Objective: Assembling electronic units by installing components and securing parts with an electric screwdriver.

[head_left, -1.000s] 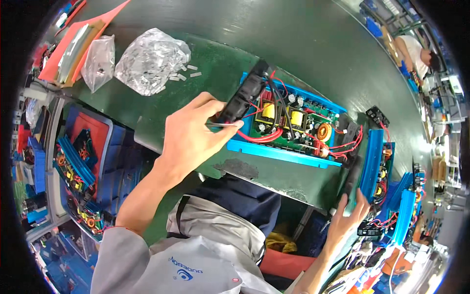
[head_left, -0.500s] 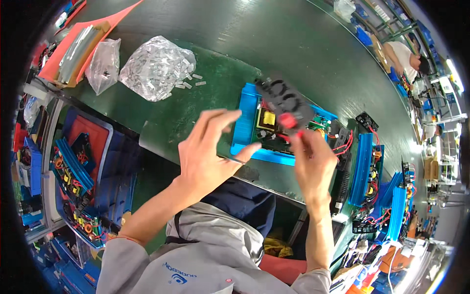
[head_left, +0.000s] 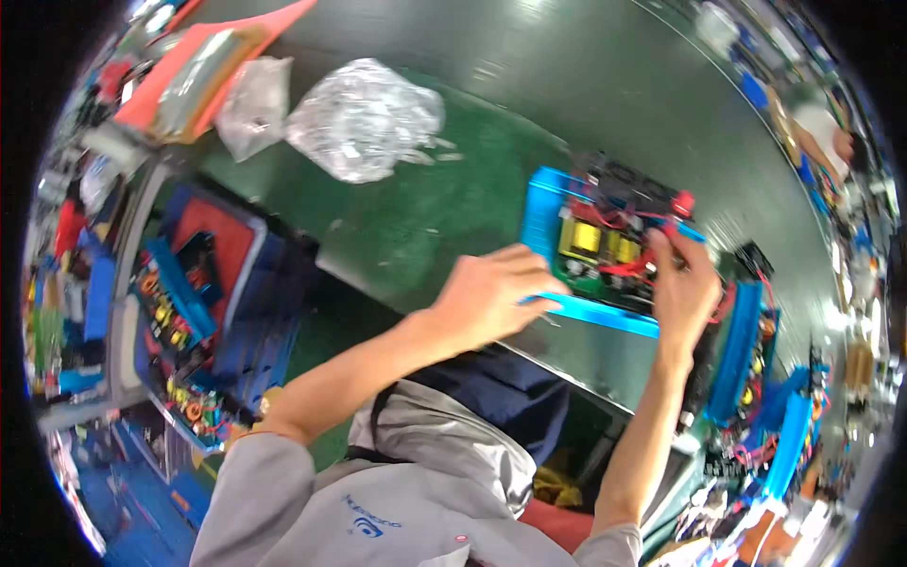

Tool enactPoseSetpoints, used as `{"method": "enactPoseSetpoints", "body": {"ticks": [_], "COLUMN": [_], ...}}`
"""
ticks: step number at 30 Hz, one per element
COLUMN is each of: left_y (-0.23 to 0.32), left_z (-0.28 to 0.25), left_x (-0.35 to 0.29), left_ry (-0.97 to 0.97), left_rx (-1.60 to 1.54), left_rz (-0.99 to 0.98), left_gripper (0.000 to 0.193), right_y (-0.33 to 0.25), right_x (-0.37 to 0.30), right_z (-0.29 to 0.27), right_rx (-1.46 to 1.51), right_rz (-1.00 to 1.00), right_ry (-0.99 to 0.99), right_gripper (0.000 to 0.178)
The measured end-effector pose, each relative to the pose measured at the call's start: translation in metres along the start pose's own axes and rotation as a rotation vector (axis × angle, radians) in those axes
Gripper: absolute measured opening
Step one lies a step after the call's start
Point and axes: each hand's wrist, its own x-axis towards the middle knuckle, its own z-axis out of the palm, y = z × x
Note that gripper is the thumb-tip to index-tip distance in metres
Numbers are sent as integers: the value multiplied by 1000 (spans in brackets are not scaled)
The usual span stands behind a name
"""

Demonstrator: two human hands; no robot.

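Observation:
An open blue metal housing [head_left: 605, 315] lies on the bench, right of centre, with a circuit board [head_left: 586, 274] and yellow-wrapped transformers [head_left: 586, 236] inside. My left hand [head_left: 491, 295] is closed at its near left corner, with blue edge showing between thumb and fingers. My right hand [head_left: 688, 288] is over the right end of the housing, its fingertips pinched on red wire [head_left: 669, 230]. Behind the board, along the far wall, a black end panel [head_left: 638, 187] leans tilted, with a red terminal [head_left: 683, 202] at its right end. Motion blur softens the fingertips.
A clear bag of small shiny pieces [head_left: 364, 118] lies far left, several pieces loose beside it. Another clear bag [head_left: 253, 106] is near an orange sheet [head_left: 161, 90]. More blue housings [head_left: 737, 354] with boards stand at right. A bin [head_left: 255, 250] holds units at left.
The black panel has come down from my right hand to the housing's far side. My left hand has moved to the housing's corner and closed. The whole view has shifted.

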Motion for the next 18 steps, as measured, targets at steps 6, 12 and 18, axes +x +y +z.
{"method": "enactPoseSetpoints", "body": {"ticks": [6,12,18], "left_y": [15,1,-67], "left_z": [-8,-33,-79], "left_x": [-1,-5,26], "left_ry": [109,32,245], "left_rx": [13,203,512], "left_rz": [-147,-157,-120], "left_gripper": [27,31,17], "right_y": [-22,-31,-28], "right_x": [-18,-34,-62], "right_z": [-17,-23,-53], "right_rx": [132,99,60], "right_rz": [111,50,27], "right_ry": [31,13,126], "right_gripper": [31,31,30]}}
